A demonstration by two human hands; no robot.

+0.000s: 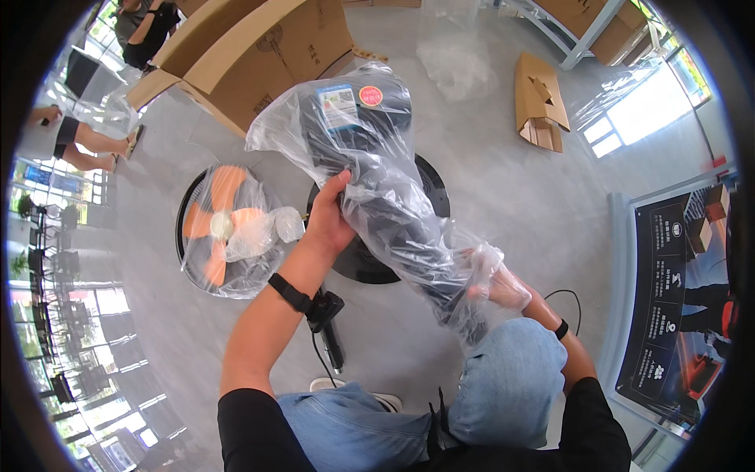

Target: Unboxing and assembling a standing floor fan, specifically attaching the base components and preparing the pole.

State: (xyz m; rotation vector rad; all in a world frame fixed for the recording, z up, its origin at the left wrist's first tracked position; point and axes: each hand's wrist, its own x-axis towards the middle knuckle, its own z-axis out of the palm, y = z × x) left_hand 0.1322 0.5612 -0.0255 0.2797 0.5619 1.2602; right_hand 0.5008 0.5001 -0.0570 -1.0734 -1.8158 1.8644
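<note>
Gripping the bagged fan motor (370, 149) near its middle, the left hand (329, 220) is closing thumb and fingers around the dark body through the clear plastic bag (393, 228). The right hand (495, 283) is sitting inside the bag's open lower end, fingers curled on the plastic by the knee.

The motor is hanging in the air above the round black base (429, 189) on the floor, its long axis running from the labelled head, pointing up and away, down toward the person's right knee.

Unbagging seems to be under way; sliding the plastic off would call for steadying the body while drawing the bag down along that axis.
</note>
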